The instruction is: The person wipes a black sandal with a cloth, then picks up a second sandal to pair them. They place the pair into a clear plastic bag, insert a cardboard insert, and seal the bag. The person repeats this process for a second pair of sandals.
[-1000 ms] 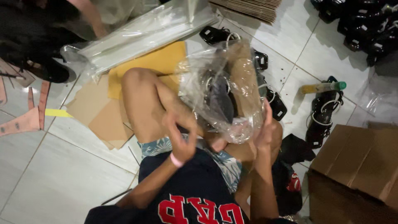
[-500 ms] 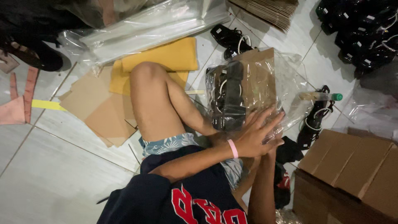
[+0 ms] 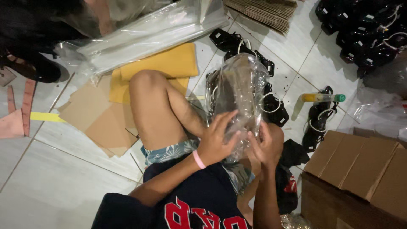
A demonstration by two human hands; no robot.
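Tiled floor (image 3: pixel 55 186): both hands (image 3: pixel 216 140) clasp plastic bag (image 3: pixel 239 89).

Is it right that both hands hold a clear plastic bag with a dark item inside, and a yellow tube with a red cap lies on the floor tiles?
Not quite. In the head view the left hand and right hand do hold the clear plastic bag, but the yellow tube on the floor tiles has a green cap, not red.

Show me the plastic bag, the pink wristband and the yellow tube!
plastic bag (image 3: pixel 237 85), head view, on its clear upper middle.
pink wristband (image 3: pixel 198 160), head view, on the band at the left wrist.
yellow tube (image 3: pixel 319 97), head view, on its yellow body.
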